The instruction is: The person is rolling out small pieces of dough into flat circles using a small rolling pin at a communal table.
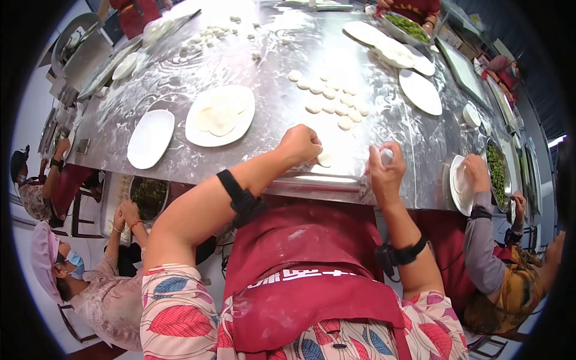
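My left hand (302, 145) is closed at the table's front edge, its fingertips pinching the edge of a small pale dough piece (324, 159). To the right, my right hand (386, 165) is raised with curled fingers around a whitish object (387, 156), too small to make out. Beyond both hands, several small dough pieces (329, 93) lie in loose rows on the floured metal table (273, 120). Flat round dough wrappers (217, 118) rest on a white plate (198, 133) to the left of my left hand.
An oval white plate (150, 139) lies further left. White plates (420, 92) and a bowl of green filling (407, 27) stand at the back right. Co-workers sit on both sides; one person's hand (477, 173) holds a wrapper at the right. More dough pieces (210, 36) lie farther back.
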`<state>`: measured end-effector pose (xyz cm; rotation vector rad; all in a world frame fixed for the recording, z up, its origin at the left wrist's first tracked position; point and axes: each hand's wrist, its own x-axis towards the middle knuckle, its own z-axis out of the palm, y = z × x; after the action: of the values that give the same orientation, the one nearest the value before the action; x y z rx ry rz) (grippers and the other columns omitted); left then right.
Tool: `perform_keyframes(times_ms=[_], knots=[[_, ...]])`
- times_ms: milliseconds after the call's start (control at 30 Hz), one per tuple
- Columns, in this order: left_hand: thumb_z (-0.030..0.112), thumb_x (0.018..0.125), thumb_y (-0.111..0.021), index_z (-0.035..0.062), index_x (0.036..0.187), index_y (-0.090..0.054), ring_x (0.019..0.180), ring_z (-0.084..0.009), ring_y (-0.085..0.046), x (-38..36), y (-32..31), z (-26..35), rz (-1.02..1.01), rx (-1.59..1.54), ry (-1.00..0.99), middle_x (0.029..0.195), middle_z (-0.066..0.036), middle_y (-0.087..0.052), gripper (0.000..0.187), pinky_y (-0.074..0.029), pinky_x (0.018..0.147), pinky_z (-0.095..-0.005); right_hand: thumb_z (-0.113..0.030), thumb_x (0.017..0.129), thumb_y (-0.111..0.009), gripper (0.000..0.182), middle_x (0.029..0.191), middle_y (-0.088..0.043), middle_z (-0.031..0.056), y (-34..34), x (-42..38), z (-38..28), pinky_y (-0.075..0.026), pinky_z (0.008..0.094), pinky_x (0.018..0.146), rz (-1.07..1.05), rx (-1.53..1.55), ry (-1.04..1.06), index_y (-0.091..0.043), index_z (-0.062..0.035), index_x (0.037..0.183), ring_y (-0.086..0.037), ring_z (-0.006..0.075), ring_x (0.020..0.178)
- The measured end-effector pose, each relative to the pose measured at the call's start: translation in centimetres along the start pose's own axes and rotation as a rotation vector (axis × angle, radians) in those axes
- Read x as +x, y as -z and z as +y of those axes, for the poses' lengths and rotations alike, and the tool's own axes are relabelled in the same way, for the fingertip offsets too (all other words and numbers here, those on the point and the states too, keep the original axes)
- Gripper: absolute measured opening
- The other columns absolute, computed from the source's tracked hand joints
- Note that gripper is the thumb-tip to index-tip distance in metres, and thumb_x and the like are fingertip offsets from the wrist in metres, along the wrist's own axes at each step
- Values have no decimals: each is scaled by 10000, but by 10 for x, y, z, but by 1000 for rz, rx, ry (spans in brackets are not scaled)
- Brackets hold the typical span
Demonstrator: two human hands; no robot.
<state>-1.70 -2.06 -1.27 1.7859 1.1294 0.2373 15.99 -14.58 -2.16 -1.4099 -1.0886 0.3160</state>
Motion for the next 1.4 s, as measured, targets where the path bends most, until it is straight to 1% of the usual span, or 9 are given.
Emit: perform_keyframes(times_ms=[233,367,533,633,700,867,967,1100,1400], knots=[[162,737,-670,31,885,-703,758,-248,-657,-6,-11,23,64,359,-148,792,-147,-682,201,-504,717,-357,-81,798,-681,195,584,-549,118,-30,50,16,-412,320,465,26,-243,69,-493,-36,822,-510,188,472],[147,705,-685,24,842,-687,767,-264,-647,5,-9,16,-106,345,-312,799,-150,-673,184,-500,716,-353,-100,804,-681,208,537,-527,105,-14,26,14,-417,329,457,26,-123,60,-486,-32,835,-534,193,456],[124,705,-670,20,836,-652,792,-262,-639,-1,1,4,-115,300,-258,811,-156,-665,168,-487,701,-363,-121,812,-678,225,561,-541,126,7,-7,-7,-434,360,484,-21,-32,-63,-474,-32,846,-586,248,511],[125,723,-663,15,843,-642,802,-287,-634,1,0,5,-97,333,-284,829,-164,-661,164,-482,709,-375,-124,815,-672,219,593,-554,153,-21,40,25,-443,374,506,46,-260,174,-475,-35,849,-587,295,538],[130,736,-659,12,844,-640,808,-305,-629,5,-3,10,-2,377,-271,839,-171,-658,160,-480,721,-381,-129,816,-669,213,613,-557,178,-35,58,14,-443,374,506,7,-273,138,-482,-37,857,-575,320,537],[135,760,-641,6,886,-631,818,-307,-629,6,1,2,-125,369,-380,863,-181,-653,181,-481,737,-384,-82,817,-642,197,605,-541,103,4,7,4,-446,343,502,-49,-160,116,-459,-49,882,-585,224,537],[131,761,-628,3,882,-634,814,-307,-629,1,6,-5,-295,-35,-51,859,-183,-654,176,-482,731,-384,-52,807,-641,200,618,-539,79,8,-4,-3,-440,317,486,-41,-102,73,-458,-54,889,-581,171,541],[139,779,-609,2,872,-645,798,-309,-631,2,9,7,-143,355,-297,841,-179,-658,170,-483,724,-383,-60,805,-652,207,598,-546,95,-23,46,23,-427,303,430,36,-285,284,-468,-52,902,-575,171,470],[186,731,-679,72,860,-675,803,-301,-638,14,-5,27,-214,504,-502,824,-133,-669,173,-486,701,-381,-16,842,-633,194,680,-534,50,18,-36,-15,-454,255,437,-40,-44,39,-459,-50,921,-569,119,503]])
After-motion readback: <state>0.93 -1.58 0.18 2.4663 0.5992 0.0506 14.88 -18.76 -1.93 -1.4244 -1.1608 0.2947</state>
